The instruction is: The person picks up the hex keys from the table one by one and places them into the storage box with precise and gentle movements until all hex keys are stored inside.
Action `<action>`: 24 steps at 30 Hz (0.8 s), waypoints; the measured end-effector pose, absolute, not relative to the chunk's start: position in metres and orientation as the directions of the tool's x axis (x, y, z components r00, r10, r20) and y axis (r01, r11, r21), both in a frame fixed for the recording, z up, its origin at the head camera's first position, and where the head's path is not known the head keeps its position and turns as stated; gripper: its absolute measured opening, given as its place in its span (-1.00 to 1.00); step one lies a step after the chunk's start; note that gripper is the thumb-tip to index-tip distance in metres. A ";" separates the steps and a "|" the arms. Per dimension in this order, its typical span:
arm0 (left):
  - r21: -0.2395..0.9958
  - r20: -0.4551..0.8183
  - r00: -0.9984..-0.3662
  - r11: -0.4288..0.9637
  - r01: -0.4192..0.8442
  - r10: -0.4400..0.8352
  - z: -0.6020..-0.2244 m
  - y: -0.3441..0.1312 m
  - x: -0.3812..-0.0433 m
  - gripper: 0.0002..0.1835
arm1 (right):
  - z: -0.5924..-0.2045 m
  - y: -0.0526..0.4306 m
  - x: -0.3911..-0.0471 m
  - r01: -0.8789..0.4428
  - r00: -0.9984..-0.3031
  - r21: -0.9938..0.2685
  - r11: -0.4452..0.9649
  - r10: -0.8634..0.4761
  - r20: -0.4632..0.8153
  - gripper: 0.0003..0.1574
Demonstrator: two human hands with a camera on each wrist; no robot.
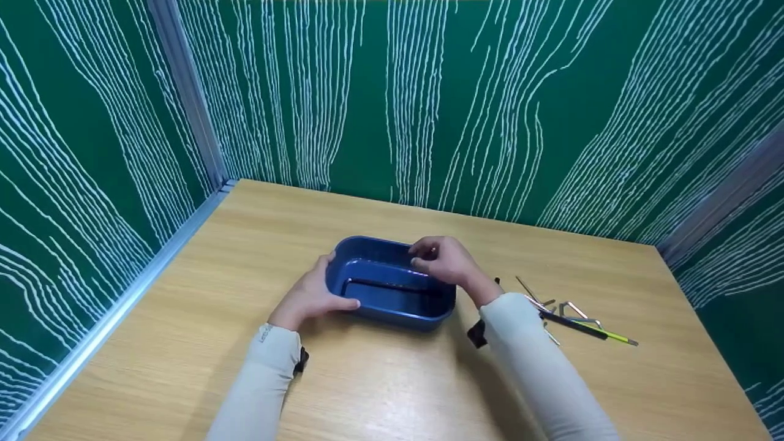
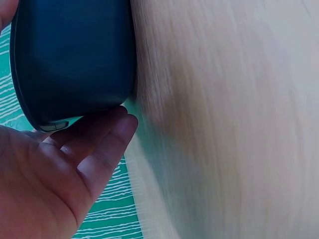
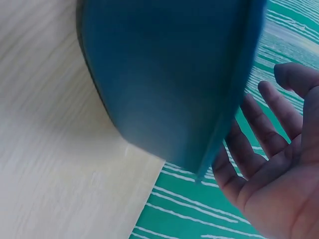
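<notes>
In the head view a dark blue plastic box (image 1: 392,315) stands in the middle of the table. My left hand (image 1: 312,291) grips its left end, the thumb along the front rim and the fingers at the far left corner. The left wrist view shows those fingers (image 2: 107,144) against the box's outer wall. A long black L-shaped hex key (image 1: 386,285) lies on the box floor, bent end at the left. Over the far right rim hovers my right hand (image 1: 450,260), its fingers loosely bent and nothing between them. In the right wrist view, its fingers (image 3: 259,127) spread beside the box wall.
Right of the box, partly behind my right sleeve, lies a loose pile of several hex keys (image 1: 576,311), silver and black, with a yellow-green rod (image 1: 615,336) among them. Green panels (image 1: 361,92) with white wavy lines enclose the wooden table (image 1: 202,269).
</notes>
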State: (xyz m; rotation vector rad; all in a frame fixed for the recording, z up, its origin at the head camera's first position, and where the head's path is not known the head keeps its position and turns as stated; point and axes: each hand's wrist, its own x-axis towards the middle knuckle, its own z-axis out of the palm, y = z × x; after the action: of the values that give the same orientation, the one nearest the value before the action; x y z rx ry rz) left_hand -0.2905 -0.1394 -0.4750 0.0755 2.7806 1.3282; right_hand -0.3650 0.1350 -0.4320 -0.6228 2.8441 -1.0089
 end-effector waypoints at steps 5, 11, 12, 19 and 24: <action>0.776 -0.040 -0.998 0.631 0.005 0.057 -0.476 -0.140 -0.291 0.31 | -0.428 0.145 -0.367 -0.357 -0.920 -0.602 0.714 -0.382 0.093 -0.74; 0.775 -0.047 -0.998 0.632 -0.009 0.043 -0.477 -0.139 -0.291 0.32 | -0.421 0.159 -0.369 -0.326 -0.933 -0.558 0.763 -0.357 0.056 -0.74; 0.775 -0.048 -0.998 0.632 -0.011 0.041 -0.478 -0.139 -0.291 0.31 | -0.420 0.162 -0.370 -0.307 -0.938 -0.557 0.772 -0.345 0.039 -0.73; 0.777 -0.041 -0.998 0.630 -0.009 0.037 -0.479 -0.139 -0.292 0.30 | -0.413 0.185 -0.375 -0.259 -0.955 -0.533 0.806 -0.297 0.015 -0.75; 0.789 -0.026 -0.998 0.615 0.013 0.055 -0.477 -0.138 -0.292 0.29 | -0.410 0.200 -0.377 -0.312 -0.944 -0.496 0.811 -0.323 0.066 -0.79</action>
State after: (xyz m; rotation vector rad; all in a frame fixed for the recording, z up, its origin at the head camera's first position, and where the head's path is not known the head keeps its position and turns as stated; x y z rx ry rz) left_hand -0.2918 -0.1384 -0.4770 0.0584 2.7798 1.3573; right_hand -0.3772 0.2002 -0.4095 -0.5211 2.9685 -0.8066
